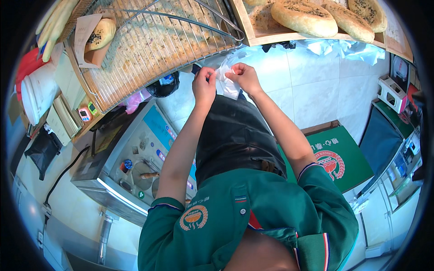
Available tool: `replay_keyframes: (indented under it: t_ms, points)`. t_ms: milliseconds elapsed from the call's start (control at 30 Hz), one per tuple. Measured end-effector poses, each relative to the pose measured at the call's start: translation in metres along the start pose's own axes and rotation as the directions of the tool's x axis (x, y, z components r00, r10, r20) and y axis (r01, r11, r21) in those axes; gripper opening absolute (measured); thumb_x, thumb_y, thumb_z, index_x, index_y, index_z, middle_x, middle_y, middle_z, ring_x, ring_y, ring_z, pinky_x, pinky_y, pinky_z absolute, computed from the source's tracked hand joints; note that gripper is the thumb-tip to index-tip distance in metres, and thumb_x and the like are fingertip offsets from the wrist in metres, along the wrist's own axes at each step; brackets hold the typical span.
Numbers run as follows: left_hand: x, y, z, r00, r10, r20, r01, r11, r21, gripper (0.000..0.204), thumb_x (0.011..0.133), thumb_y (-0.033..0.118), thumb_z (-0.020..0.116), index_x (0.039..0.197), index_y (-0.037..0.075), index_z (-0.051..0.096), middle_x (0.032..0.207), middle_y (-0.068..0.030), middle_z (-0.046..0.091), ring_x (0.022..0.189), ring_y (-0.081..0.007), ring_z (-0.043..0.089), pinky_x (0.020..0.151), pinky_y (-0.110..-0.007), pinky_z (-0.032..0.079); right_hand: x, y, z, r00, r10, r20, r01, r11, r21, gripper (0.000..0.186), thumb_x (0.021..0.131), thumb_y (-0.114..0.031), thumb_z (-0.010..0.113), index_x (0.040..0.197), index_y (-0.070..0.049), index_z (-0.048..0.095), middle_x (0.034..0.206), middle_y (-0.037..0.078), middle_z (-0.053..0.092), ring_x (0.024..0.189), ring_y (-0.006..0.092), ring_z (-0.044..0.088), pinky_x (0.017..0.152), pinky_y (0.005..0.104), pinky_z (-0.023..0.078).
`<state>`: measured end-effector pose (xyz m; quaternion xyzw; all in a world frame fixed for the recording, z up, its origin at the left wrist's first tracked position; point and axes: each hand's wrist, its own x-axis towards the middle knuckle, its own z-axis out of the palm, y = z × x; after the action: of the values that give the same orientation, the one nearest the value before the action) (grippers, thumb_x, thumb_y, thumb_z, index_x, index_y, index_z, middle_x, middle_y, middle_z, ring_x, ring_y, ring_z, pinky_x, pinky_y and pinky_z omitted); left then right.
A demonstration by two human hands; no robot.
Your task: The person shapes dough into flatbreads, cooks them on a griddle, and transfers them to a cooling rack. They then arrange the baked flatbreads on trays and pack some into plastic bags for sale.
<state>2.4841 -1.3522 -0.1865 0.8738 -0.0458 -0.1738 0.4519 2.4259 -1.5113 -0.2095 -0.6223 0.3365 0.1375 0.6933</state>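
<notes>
A thin white plastic bag (pixel 231 89) hangs between my hands, just past the top of my black apron (pixel 230 131). My right hand (pixel 245 78) is closed in a pinch on the bag's upper right part. On the other side, my left hand (pixel 205 86) has thumb and fingers pressed together at the bag's left edge. Beyond my left hand lies a wire rack (pixel 149 58) over a crumb-strewn wooden tray. A round seeded flatbread (pixel 101 34) in a brown paper sleeve (pixel 86 38) rests at its left end.
Large seeded flatbreads (pixel 304 18) fill a wooden tray (pixel 312 38) at the far right. Metal tongs (pixel 181 19) lie across the rack. A black-lined bin (pixel 165 86) stands below it. White cups (pixel 38 97) are at left, a glass-topped cabinet (pixel 135 153) lower left, and a green panel (pixel 346 158) right.
</notes>
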Motion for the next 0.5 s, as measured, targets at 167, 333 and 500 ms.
replay_keyframes:
  t_ms: [167,333,500]
  points:
    - [0.005,0.01,-0.011,0.976,0.179,-0.127,-0.144,0.958,0.247,0.016,0.083,0.013,0.07,0.097,0.008,0.062,0.083,-0.0081,0.063,0.08,-0.0296,0.06,0.07,-0.042,0.048,-0.001,-0.015,0.0,0.998,-0.053,0.024,0.056,0.983,-0.173,0.022,0.084,-0.008,0.076,0.104,0.001,0.07,0.075,0.0,0.065,0.068,0.0064,0.056,0.061,0.0239,0.046]
    - [-0.002,0.019,-0.002,0.985,0.113,0.13,-0.127,0.987,0.103,0.024,0.079,0.012,0.078,0.097,0.004,0.066,0.094,-0.006,0.062,0.073,-0.0173,0.06,0.065,-0.028,0.049,0.001,-0.031,0.001,0.966,0.253,0.052,-0.255,0.895,0.366,0.016,0.083,-0.011,0.077,0.079,-0.008,0.062,0.073,0.0,0.061,0.061,0.0108,0.053,0.059,0.026,0.044]
    - [0.015,0.004,0.001,0.964,-0.073,0.256,0.124,0.974,-0.188,0.008,0.089,0.004,0.068,0.097,0.003,0.067,0.091,-0.0017,0.065,0.065,-0.0082,0.059,0.059,-0.022,0.047,-0.003,-0.029,0.006,0.943,0.333,0.005,-0.237,0.659,0.714,0.029,0.088,-0.014,0.073,0.069,-0.015,0.052,0.071,-0.002,0.056,0.057,0.0086,0.044,0.056,0.0237,0.037]
